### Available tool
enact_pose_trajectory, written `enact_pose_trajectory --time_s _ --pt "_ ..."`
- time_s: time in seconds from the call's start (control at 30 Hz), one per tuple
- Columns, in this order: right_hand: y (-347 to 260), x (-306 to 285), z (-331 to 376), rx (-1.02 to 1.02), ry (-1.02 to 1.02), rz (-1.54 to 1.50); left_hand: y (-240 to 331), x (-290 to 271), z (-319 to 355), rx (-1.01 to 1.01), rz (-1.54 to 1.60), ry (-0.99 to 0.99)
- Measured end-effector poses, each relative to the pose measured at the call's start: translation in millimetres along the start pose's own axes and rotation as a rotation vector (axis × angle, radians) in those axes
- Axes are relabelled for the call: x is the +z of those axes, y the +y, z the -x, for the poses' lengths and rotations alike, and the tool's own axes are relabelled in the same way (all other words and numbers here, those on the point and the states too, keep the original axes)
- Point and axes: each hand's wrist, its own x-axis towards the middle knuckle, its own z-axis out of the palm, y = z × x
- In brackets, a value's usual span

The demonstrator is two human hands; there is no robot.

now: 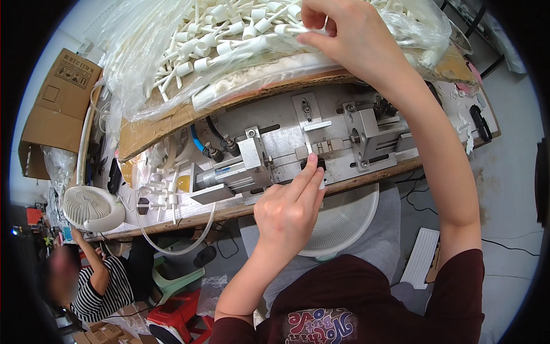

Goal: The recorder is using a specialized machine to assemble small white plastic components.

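Note:
My left hand (286, 215) is at the middle of a metal clamping fixture (252, 157). Its index and middle fingers stretch forward together, their tips on a white plastic stick (309, 139) lying in the fixture. The thumb side and whatever lies under the palm are mostly hidden. Farther off, my right hand (344, 34) reaches over a heap of white capped sticks (229, 34) in a clear plastic bag. Thumb and index finger close around one white capped stick (291, 28) at the heap's near edge.
Cardboard (154, 129) under the bag overhangs the fixture. A white fan (93, 209) and loose white parts (166, 192) sit to the left. A white basket (344, 223) rests on my lap below the bench edge. A person in a striped shirt (106, 292) works at lower left.

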Motion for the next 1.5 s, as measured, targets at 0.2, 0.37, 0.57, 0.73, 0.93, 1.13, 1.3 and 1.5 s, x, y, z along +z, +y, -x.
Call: enact_pose_trajectory --time_s 0.2,0.37,0.57,0.73,0.93,1.13,1.3,1.5 --pt "12 -9 23 -0.093 -0.082 -0.162 1 7 2 -0.033 0.103 0.039" --pt "0 -10 64 -0.012 0.072 -0.444 3 2 12 -0.21 0.517 0.068" --pt "-32 29 170 -0.275 0.032 -0.163 -5 -15 44 -0.466 1.144 0.103" --pt "-37 59 182 -0.331 0.047 0.1 -7 -21 55 -0.421 1.029 0.075" --pt "-47 56 168 -0.356 0.036 0.243 -2 -27 56 -0.422 1.044 0.067" --pt "-48 51 167 -0.283 0.019 0.071 2 -29 58 -0.477 1.205 0.077" --pt "-69 27 176 0.406 -0.153 -1.087 4 -39 63 -0.464 1.172 0.055" --pt "-72 31 185 0.58 -0.326 -1.517 14 -49 53 -0.193 0.736 0.061"
